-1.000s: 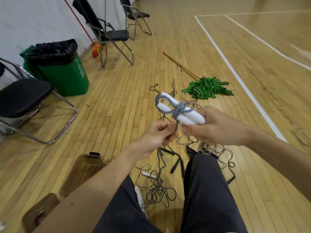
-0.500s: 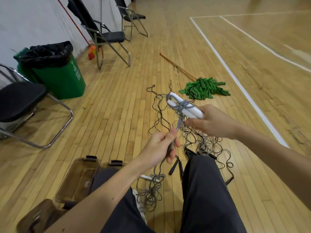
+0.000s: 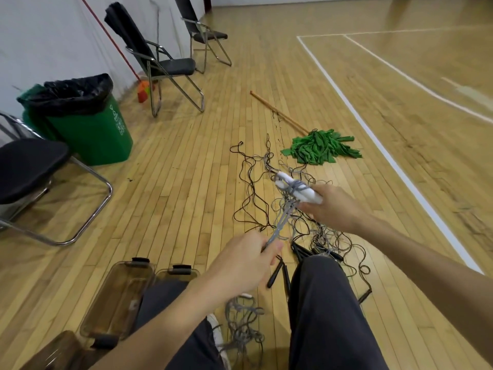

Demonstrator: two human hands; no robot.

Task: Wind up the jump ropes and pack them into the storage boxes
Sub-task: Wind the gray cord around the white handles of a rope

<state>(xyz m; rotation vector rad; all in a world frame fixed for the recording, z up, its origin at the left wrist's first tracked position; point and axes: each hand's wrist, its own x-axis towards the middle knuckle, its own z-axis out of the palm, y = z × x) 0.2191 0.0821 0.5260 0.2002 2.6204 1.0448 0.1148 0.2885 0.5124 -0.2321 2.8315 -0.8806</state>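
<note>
Right hand (image 3: 333,206): clamped round the butt ends of two white handles (image 3: 296,189), laid side by side with their tips pointing away from the palm. Judged reason: the pair serves as a spool.
Wraps: a few turns of grey cord (image 3: 282,222) cross the handles just beyond the fingertips.
Left hand (image 3: 248,260): fingers curled, pinching the same cord, below the right hand and nearer the body. The cord runs straight and taut between the two hands, probably so each turn beds tight.
Slack: the cord drops under the left hand to a loose grey heap (image 3: 242,324) on the floor between the knees.
Storage boxes (image 3: 97,297): tinted clear tubs with black latches, on the floor left of the left forearm and within reach. Whether the lids are on is hard to read through the plastic.
Black jump ropes (image 3: 250,188): tangled on the floor beneath and beyond both hands, with black handles (image 3: 277,273) just under the left hand.
Step (judgement): winding is at an early stage. Most of the rope is unwound and nothing from this rope is boxed.
Risk (judgement): the grey slack lies near the black tangle and may snag as it feeds.
</note>
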